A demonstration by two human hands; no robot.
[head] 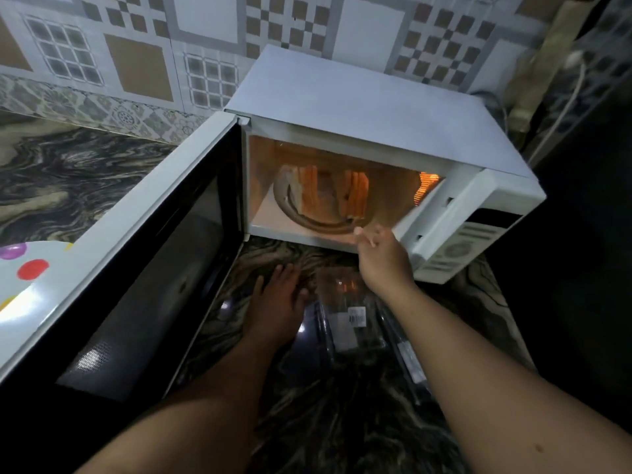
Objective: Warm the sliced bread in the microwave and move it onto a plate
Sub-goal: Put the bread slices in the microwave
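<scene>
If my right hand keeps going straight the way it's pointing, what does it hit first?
Most likely the bread slices standing on the glass turntable inside the open microwave. The right hand is at the cavity's front edge, fingers aimed inward. It may brush the turntable rim first; depth is hard to judge.

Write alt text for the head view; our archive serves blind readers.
A white microwave stands with its door open, lit, sliced bread on its turntable. The right hand reaches toward the opening; the left hand rests flat on the marbled counter.
</scene>
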